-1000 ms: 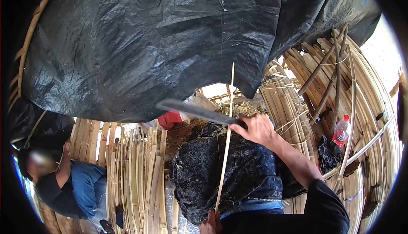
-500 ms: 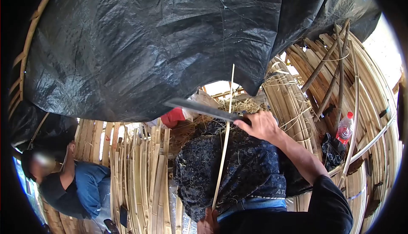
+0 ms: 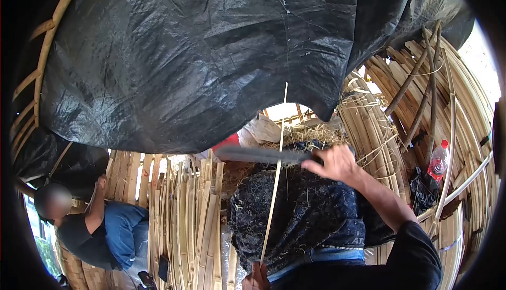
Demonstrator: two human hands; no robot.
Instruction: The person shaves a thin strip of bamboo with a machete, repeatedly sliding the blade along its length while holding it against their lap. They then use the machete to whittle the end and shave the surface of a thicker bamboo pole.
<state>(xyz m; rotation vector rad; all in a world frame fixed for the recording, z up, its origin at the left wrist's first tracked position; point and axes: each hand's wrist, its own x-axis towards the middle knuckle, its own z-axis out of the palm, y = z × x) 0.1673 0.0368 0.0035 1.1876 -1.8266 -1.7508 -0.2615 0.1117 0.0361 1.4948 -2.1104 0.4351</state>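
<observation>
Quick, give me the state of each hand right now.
Left hand: closed on the thin bamboo strip, at its lower end.
Right hand: closed on the long knife.

Bamboo strips (image 3: 184, 221) on the ground (image 3: 225, 248)

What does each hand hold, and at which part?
The right hand grips a long knife by its handle end. The left hand holds the thin bamboo strip at its lower end.
</observation>
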